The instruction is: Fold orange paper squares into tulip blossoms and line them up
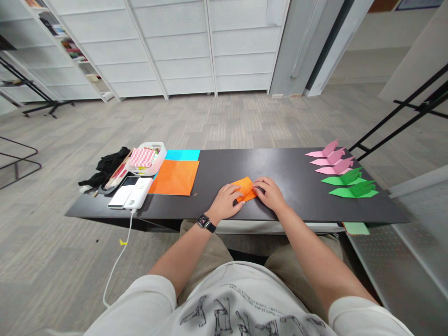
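Observation:
A small folded piece of orange paper (247, 183) lies on the dark table in front of me. My left hand (227, 201), with a black watch on its wrist, has curled fingers on the paper's left side. At the right edge, the bent fingers of my right hand (269, 192) grip the same paper. Part of the paper is hidden under the fingers. To the left lies a stack of flat orange sheets (176, 178), with a blue sheet (183, 155) showing behind it.
Three pink folded paper birds (334, 158) and two green ones (353, 186) stand on the table's right end. A white basket (160, 156), black cloth (108, 167), a phone (123, 193) and a white power bank (139, 192) with a cable (121, 256) occupy the left end.

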Motion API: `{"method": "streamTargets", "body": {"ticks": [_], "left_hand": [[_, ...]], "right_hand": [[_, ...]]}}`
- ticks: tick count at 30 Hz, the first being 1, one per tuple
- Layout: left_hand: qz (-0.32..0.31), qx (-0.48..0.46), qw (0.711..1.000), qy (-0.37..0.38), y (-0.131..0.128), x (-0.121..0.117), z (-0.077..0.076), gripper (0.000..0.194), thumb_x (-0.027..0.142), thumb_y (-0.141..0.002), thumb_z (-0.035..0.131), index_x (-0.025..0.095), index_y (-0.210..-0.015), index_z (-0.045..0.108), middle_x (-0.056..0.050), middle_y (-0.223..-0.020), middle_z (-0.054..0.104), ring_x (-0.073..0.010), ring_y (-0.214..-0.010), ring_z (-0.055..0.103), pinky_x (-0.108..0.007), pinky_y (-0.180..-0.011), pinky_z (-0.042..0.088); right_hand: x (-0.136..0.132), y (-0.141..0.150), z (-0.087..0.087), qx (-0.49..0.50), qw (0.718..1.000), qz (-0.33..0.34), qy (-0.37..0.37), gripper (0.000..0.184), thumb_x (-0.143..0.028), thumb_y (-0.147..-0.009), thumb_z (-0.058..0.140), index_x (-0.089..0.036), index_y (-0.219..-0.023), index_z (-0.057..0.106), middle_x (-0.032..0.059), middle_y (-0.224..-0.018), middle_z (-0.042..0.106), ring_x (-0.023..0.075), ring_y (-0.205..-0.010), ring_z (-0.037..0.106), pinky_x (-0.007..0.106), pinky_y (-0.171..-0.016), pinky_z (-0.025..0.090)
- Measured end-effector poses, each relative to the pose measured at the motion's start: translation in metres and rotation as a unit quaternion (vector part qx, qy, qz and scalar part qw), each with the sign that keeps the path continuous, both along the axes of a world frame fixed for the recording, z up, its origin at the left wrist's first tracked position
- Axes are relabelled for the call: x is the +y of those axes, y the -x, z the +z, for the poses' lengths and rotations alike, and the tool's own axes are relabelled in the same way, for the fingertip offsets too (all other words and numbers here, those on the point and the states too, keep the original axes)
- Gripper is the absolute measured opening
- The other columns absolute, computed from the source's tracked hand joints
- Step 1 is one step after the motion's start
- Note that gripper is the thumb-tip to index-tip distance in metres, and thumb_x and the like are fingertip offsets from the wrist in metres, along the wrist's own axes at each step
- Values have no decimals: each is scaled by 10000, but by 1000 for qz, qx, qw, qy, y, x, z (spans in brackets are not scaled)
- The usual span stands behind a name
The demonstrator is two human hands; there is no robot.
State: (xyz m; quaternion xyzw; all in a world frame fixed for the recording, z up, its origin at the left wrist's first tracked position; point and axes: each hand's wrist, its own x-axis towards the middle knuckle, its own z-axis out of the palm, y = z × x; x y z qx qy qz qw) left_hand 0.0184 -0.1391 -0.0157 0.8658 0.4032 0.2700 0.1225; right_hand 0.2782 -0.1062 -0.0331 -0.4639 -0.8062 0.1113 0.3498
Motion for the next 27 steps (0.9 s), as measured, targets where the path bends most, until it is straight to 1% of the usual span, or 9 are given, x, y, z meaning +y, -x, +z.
{"method": "streamTargets", "body": {"ticks": [3,7,12,17,21,24,27], "left_hand": [[-1,-1,1000,5,0,1,-2,201,331,-980,673,261,-1134,780,-84,-1319,721,-263,-1271,638,-543,-1231,425],[10,2,1000,11,0,2,-4,197,298,-990,651,273,-1111,804,-62,-1310,733,-249,-1271,630,-531,-1230,416],[9,7,1000,14,0,2,-4,203,321,-1003,647,296,-1090,829,-50,-1306,741,-248,-1241,630,-519,-1184,442],[5,26,1000,2,1,0,-3,215,337,-1018,640,313,-1111,833,-43,-1311,736,-258,-1222,619,-513,-1130,464],[-4,48,999,-12,1,-2,2,227,326,-1032,615,307,-1127,821,-52,-1354,710,-265,-1236,611,-514,-1123,469],[-11,50,998,-22,-1,-3,4,213,314,-1035,606,292,-1100,808,-42,-1364,709,-259,-1291,595,-531,-1215,403],[-13,51,999,-7,-2,-3,5,190,290,-1025,610,294,-1115,776,-35,-1324,727,-242,-1303,603,-549,-1284,324]], "right_hand": [[3,-1,-2,1,1000,-15,6,219,-285,-1007,585,-297,-1069,794,81,-1171,704,264,-1158,653,471,-1067,521],[7,-3,-8,5,1000,-24,7,202,-295,-1001,601,-290,-1077,788,80,-1174,694,262,-1166,652,467,-1075,517],[10,-4,-13,11,1000,-27,7,171,-319,-1001,616,-271,-1041,775,83,-1171,692,258,-1152,658,461,-1074,516],[17,-5,-10,19,999,-25,29,164,-318,-988,624,-273,-997,781,77,-1155,698,252,-1131,670,457,-1060,529],[27,-1,-7,3,998,-12,54,142,-298,-962,648,-283,-991,786,67,-1177,703,253,-1145,666,469,-1066,522],[33,6,-10,-12,998,-35,46,114,-304,-933,690,-294,-982,793,66,-1225,703,277,-1197,638,510,-1097,488],[34,11,-13,-20,998,-51,30,100,-318,-928,709,-296,-967,798,71,-1230,703,289,-1212,623,526,-1108,467]]}}
